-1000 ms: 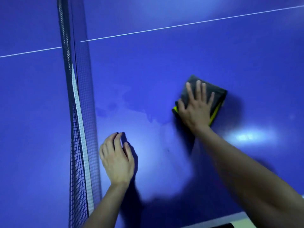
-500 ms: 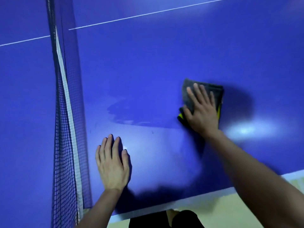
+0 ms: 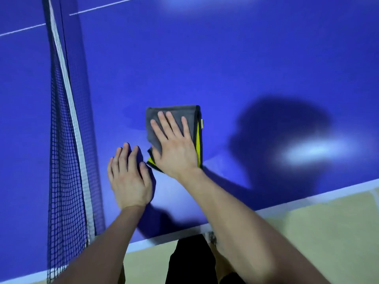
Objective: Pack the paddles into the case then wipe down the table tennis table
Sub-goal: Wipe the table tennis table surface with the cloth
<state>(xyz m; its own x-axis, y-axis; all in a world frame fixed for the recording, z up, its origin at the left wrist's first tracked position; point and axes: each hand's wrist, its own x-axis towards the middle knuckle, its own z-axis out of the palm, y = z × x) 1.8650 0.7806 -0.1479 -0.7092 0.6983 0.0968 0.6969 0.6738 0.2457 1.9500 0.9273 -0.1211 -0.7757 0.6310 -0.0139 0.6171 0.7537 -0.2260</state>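
Note:
A folded grey cloth (image 3: 180, 113) with a yellow edge lies flat on the blue table tennis table (image 3: 225, 64), near its front edge. My right hand (image 3: 174, 146) presses down on the cloth with straight, spread fingers. My left hand (image 3: 129, 177) rests flat on the bare table just left of the cloth, its fingers straight and close together. No paddles or case are in view.
The black net (image 3: 65, 152) with its white top band stands on the left, close to my left hand. The table's white front edge (image 3: 287, 207) runs across the lower right, with beige floor (image 3: 328, 232) below it. A damp streak shows beside the cloth.
My right hand has slid the cloth leftward and toward the front edge, ending up next to my left hand. The view has tilted down, showing more floor.

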